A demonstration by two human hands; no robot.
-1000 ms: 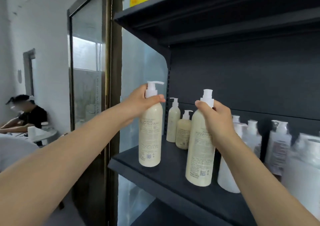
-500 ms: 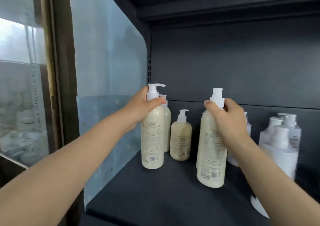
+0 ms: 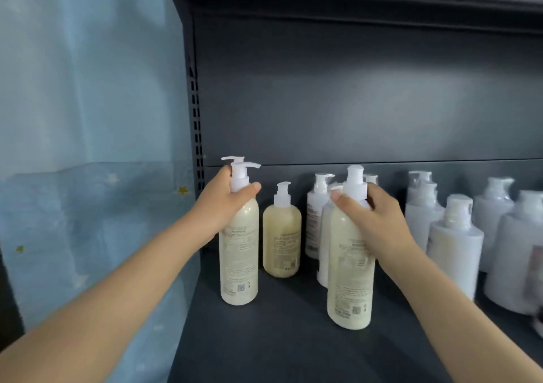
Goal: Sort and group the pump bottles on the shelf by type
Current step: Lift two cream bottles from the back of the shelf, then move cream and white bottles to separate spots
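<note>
On the dark grey metal shelf (image 3: 279, 338), the left hand (image 3: 226, 206) grips one tall cream plastic pump bottle (image 3: 239, 253) by its neck; the right hand (image 3: 373, 215) grips its twin bottle (image 3: 351, 274). Both are upright. Grouping matches, I think. Next, slide the twin bottle beside the left fingers (image 3: 249, 190). Past the right fingers (image 3: 343, 203), white pump bottles (image 3: 455, 244) look blurry, maybe wrapped.

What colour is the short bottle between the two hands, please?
The short bottle is pale amber-yellow; head view.

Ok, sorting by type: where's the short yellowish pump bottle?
Head view: the short yellowish bottle stands back-left on the shelf, between the left cream bottle, gripped by the left hand, and the right cream bottle, gripped by the right hand.
</note>
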